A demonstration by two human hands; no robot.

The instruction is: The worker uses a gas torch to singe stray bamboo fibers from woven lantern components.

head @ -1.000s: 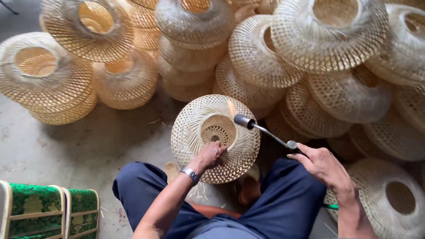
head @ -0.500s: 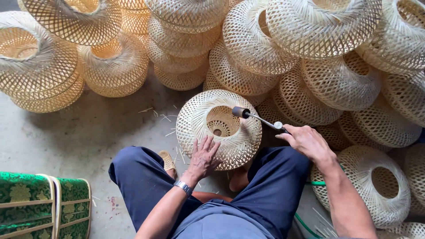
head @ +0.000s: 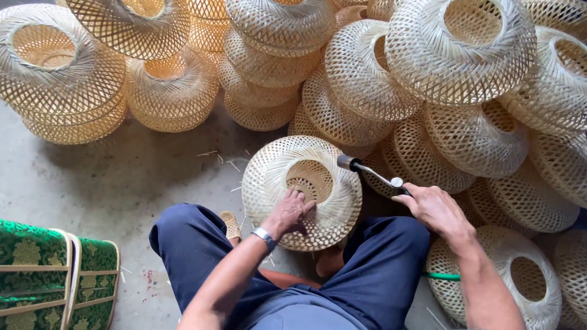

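A round woven bamboo lampshade rests between my knees with its central hole facing up. My left hand lies on its near side, fingers spread at the edge of the hole, a metal watch on the wrist. My right hand grips the handle of a metal torch tool, whose dark nozzle points at the shade's right rim. My legs in blue trousers frame the shade.
Several woven bamboo shades are piled across the back and right, such as one large shade and another by my right knee. Green patterned cushioned frames stand at the lower left. The concrete floor carries bamboo slivers.
The view has shifted slightly. My left hand has moved up the shade toward its central hole. The torch nozzle stays at the shade's right rim.
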